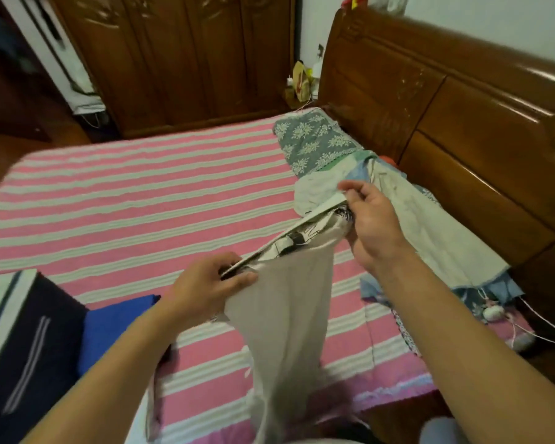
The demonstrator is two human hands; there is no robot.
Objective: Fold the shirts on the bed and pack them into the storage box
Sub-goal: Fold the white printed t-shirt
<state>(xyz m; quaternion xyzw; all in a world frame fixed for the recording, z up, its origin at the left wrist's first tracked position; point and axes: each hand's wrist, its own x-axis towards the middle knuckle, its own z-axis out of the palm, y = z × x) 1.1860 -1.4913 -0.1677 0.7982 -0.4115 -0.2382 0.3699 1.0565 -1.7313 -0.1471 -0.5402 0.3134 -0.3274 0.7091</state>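
A grey-white shirt [285, 315] with a black-and-white print hangs stretched between both my hands above the pink striped bed [125, 200]. My left hand [205, 283] pinches its upper edge at the near end. At the far end my right hand [369, 219] grips the same edge. The shirt's body droops toward the bed's near edge. A dark storage box [23, 347] stands at the lower left, with a folded blue garment [109, 331] against its right side.
A pile of pale and blue clothes [430, 235] lies along the wooden headboard [462, 123] at right. A grey floral pillow [314, 142] rests at the bed's far corner. A brown wardrobe [173, 59] stands behind the bed. Cords [545, 325] trail at the right.
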